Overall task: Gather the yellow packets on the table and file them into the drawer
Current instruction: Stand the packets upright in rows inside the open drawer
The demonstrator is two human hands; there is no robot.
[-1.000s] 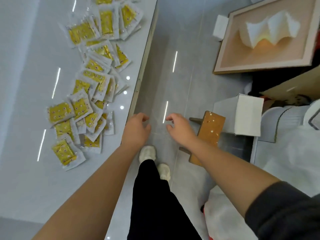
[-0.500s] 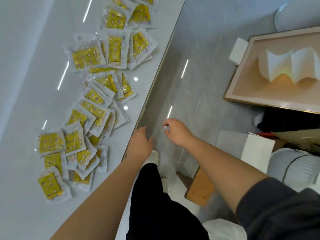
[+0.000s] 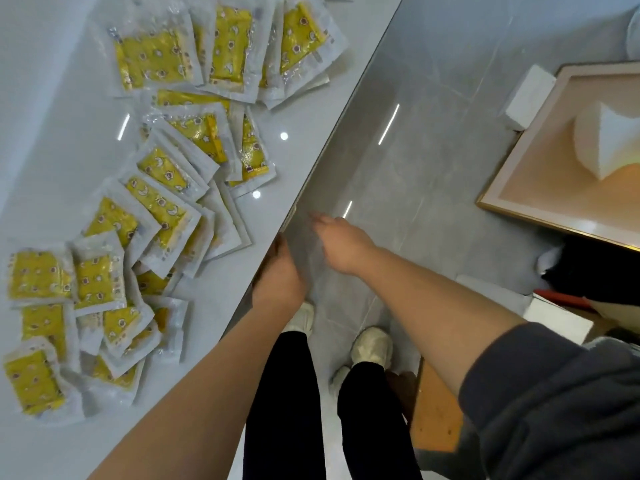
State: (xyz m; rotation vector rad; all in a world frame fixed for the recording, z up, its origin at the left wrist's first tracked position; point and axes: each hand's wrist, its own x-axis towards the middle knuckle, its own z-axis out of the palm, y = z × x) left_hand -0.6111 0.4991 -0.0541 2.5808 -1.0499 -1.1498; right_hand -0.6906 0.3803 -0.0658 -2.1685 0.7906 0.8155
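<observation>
Head view: yellow plastic-sealed packets (image 3: 157, 206) lie overlapped on the glossy white table (image 3: 52, 98). They look light, limp and slippery, probably best swept together and pinched by their sealed edges. The left hand (image 3: 281, 273) dips past the table edge with its fingers hidden. The right hand (image 3: 341, 244) reaches out loose-fingered and empty. Both hands have neared that edge since earlier, and the packets are unmoved.

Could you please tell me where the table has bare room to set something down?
Bare tabletop lies left of the yellow packets, and a strip runs between them and its edge near the left hand. The packets' band is crowded.
</observation>
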